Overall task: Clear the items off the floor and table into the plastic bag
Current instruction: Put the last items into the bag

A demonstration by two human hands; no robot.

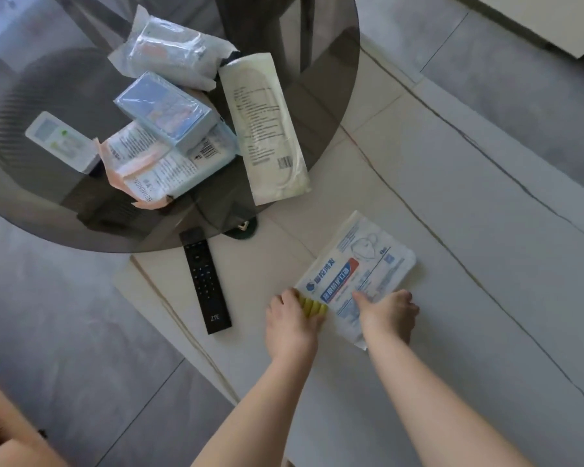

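Note:
A white face-mask packet (361, 274) with blue and red print lies on the pale floor tiles. My right hand (388, 311) grips its near edge, thumb on top and fingers curled beside it. My left hand (292, 320) is curled round a small yellow ribbed object (312, 306) at the packet's left corner. A black remote (206, 283) lies on the floor to the left. On the round smoked-glass table (331, 62) sit a long white pouch (265, 129), a blue box (166, 111), a clear wrapped pack (169, 50), an orange-edged packet (149, 166) and a white remote (61, 141). No plastic bag is in view.
The table's dark legs (250, 25) stand behind the items, and a dark foot (243, 227) shows under its near rim. Grey floor tiles spread left and right. A white cabinet edge (553, 21) is at the top right. Part of a leg (0, 433) shows bottom left.

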